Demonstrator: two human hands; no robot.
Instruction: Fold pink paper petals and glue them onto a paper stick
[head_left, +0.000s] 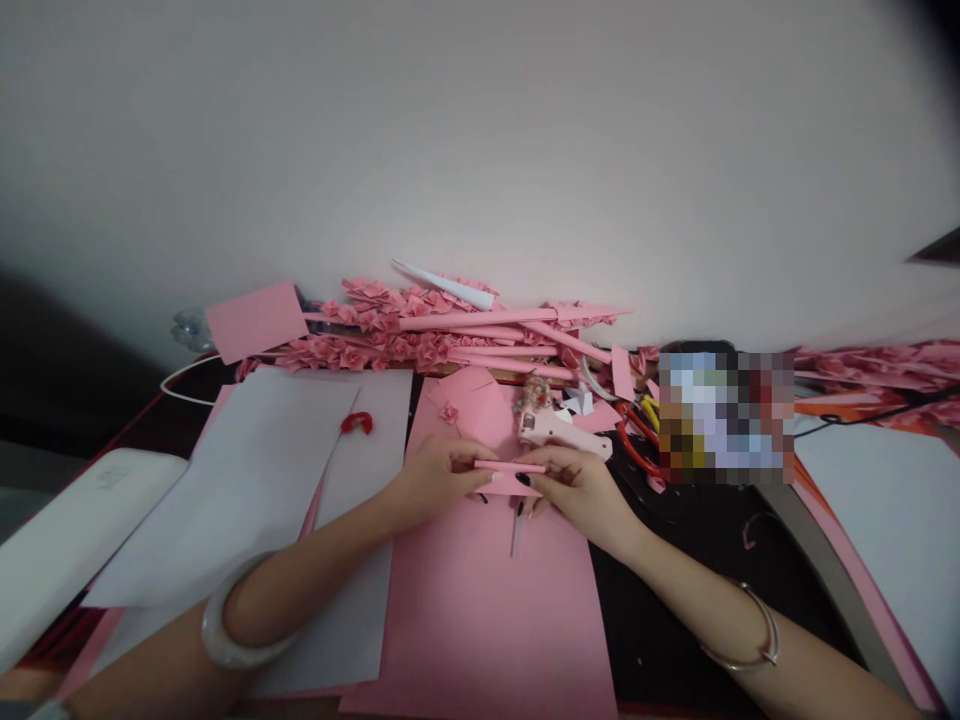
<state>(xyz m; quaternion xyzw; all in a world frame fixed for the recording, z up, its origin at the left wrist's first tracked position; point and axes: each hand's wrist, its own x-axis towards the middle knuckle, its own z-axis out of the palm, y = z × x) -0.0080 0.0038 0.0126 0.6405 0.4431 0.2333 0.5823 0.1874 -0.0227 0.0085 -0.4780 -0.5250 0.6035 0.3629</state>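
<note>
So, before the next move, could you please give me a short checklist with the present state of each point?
1. Pink paper piece supported at both ends: ok; the left hand and the right hand each pinch one end.
2. A hand free for another tool: not ok; both are on the paper.
3. Glue gun close by: ok; it lies just beyond the right hand.
4. Glue gun hot: cannot tell; nothing visible shows it.
5. Large pink sheet under the work: ok; it lies below both hands.
6. Narrow pale strip secured: cannot tell whether it is held or loose.
</note>
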